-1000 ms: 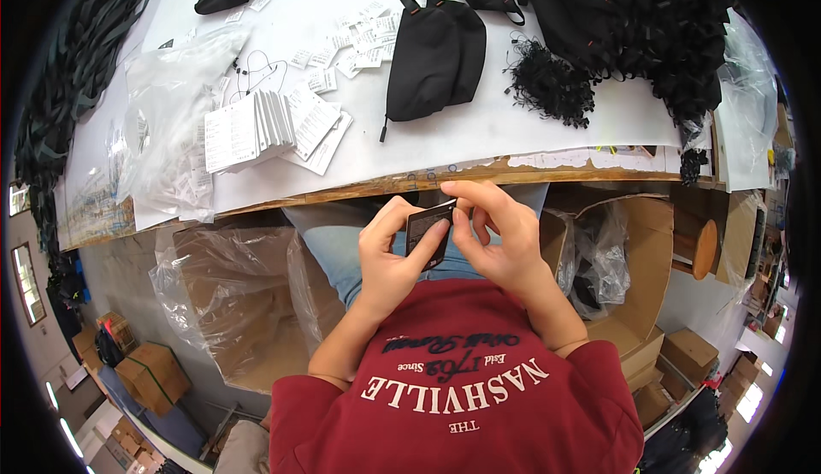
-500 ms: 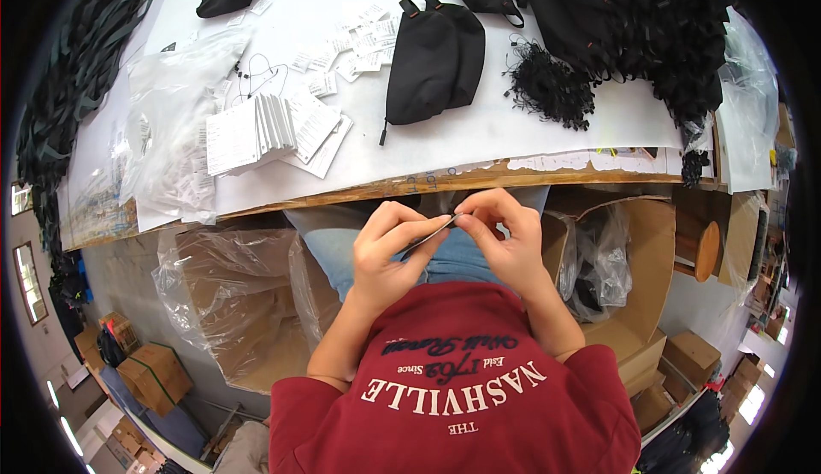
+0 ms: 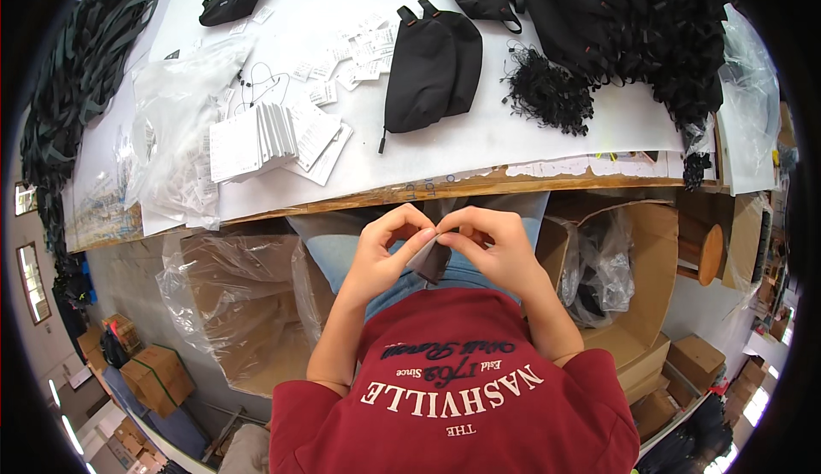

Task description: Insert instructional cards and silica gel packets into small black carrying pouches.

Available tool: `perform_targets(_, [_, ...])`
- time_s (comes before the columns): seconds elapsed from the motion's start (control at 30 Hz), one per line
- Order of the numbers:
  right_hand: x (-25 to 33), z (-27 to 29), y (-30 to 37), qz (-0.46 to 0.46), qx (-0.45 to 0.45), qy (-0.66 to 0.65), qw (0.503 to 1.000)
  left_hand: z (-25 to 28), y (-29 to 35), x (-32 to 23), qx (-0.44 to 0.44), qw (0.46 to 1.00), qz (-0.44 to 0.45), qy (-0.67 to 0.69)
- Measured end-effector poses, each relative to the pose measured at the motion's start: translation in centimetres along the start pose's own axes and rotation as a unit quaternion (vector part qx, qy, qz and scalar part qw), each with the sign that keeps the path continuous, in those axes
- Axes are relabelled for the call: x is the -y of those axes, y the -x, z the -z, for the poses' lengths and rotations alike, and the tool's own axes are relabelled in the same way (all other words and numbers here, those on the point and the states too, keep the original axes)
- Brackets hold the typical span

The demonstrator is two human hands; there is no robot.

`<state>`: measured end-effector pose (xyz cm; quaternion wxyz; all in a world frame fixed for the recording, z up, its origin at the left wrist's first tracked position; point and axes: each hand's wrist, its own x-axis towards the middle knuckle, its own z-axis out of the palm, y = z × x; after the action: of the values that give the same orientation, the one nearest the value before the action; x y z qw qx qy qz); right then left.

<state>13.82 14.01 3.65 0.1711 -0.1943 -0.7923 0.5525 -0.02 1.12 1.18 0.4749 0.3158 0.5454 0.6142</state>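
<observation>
Above my lap, in front of the table edge, both hands meet at the fingertips. My left hand [image 3: 385,251] pinches a small, flat hang tag [image 3: 433,265], dark on one side and greyish on the other. My right hand [image 3: 496,247] is closed at the tag's upper end, thumb against forefinger. Whether a string runs between the fingertips is too small to tell. Beyond the hands, a black fabric pouch [image 3: 432,72] with two loops lies on the table. A fanned stack of white printed cards [image 3: 256,145] is to its left.
Black string loops [image 3: 550,89] lie heaped beside piled black bags [image 3: 616,20] on the white-covered table [image 3: 479,145]. Small white labels [image 3: 359,50], clear plastic [image 3: 175,123] and black straps [image 3: 85,72] are farther left. Open cardboard boxes [image 3: 248,303] with plastic liners flank my legs.
Both hands have shifted slightly left and down toward me. The tag has turned from nearly edge-on to hanging with its faces showing below the fingertips.
</observation>
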Motion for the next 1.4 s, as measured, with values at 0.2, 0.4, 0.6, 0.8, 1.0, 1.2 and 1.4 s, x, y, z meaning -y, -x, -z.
perform_targets(0.2, [-0.8,0.6,0.3,-0.207,0.090,-0.323,0.919,-1.0,-1.9,-0.2,-0.052,0.997,-0.033,-0.048])
perform_targets(0.4, [-2.4,1.5,1.3,-0.203,0.065,-0.276,0.937,0.6,-10.2,2.2,-0.155,0.852,-0.234,-0.442])
perform_targets(0.6, [-2.4,1.8,1.9,-0.232,0.058,-0.257,0.937,1.0,-15.3,3.2,-0.148,0.773,-0.196,-0.585])
perform_targets(0.8, [-2.0,1.7,2.0,-0.223,0.069,-0.255,0.938,2.2,-16.8,2.1,-0.140,0.752,-0.300,-0.571])
perform_targets(1.0, [-3.3,2.9,3.7,-0.234,0.171,-0.259,0.921,4.3,-16.0,-7.9,-0.002,0.976,-0.079,-0.201])
perform_targets(1.2, [-2.7,2.7,4.0,-0.203,0.235,-0.232,0.922,9.0,-19.2,-6.8,0.173,0.875,0.156,-0.424])
perform_targets(1.4, [-3.0,2.5,4.2,-0.256,0.151,-0.208,0.932,4.6,-14.3,-3.6,-0.068,0.783,-0.338,-0.517])
